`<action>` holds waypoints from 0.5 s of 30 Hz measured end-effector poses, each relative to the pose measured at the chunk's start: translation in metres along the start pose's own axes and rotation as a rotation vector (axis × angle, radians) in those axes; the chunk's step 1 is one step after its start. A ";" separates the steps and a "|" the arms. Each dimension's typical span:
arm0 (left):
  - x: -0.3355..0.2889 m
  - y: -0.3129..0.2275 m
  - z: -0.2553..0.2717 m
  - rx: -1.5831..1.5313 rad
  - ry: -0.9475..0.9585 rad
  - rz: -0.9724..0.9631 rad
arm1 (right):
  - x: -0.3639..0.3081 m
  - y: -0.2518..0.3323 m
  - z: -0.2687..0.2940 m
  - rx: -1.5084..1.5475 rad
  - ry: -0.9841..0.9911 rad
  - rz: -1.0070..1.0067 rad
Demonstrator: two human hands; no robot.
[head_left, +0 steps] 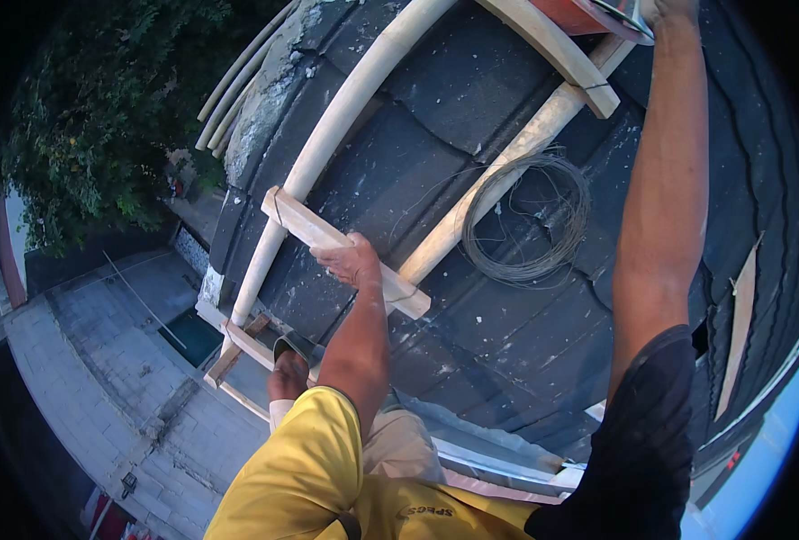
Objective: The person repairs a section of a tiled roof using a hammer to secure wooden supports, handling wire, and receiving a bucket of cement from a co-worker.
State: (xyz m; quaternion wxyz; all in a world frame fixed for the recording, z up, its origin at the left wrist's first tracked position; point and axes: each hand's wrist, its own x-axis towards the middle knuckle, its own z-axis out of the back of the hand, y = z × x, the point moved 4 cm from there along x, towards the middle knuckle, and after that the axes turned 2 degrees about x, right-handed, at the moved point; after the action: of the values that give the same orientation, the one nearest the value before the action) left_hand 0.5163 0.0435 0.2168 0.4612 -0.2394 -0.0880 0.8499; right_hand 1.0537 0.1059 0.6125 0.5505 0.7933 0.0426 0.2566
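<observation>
A wooden ladder [327, 129] of round poles and flat rungs leans over the dark roof. My left hand [354, 261] is closed on one of its rungs [312, 222], which is bound to the poles with wire. At the top edge, my right hand [671, 9] meets the rim of a red bucket [575, 16], apparently gripping it; the frame cuts off its fingers. The bucket, only partly visible, is beside an upper rung [557, 54]. A loose coil of thin wire [572, 229] lies over the right pole and the tiles. One foot [288, 373] is low on the ladder.
Dark, speckled roof tiles [471, 346] spread under the ladder. A thin wooden strip [740, 328] lies on them at the right. Several poles [237, 76] jut out past the mortared roof edge [269, 117]. Far below at the left is grey paving [102, 360], with a leafy tree [93, 135] beyond.
</observation>
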 end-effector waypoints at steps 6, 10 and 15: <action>-0.016 -0.010 -0.010 0.060 0.100 -0.013 | 0.064 0.034 0.029 0.018 0.022 -0.041; -0.008 -0.005 -0.018 0.107 0.075 -0.030 | 0.114 -0.002 0.022 0.171 -0.177 -0.271; -0.002 0.003 -0.014 0.091 0.037 -0.067 | 0.116 -0.031 -0.029 0.083 -0.142 -0.430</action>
State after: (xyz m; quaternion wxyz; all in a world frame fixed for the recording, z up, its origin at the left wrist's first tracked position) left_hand 0.5220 0.0388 0.2039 0.5015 -0.2307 -0.0487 0.8324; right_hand 1.1477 0.1833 0.6341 0.5609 0.8040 0.1826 0.0748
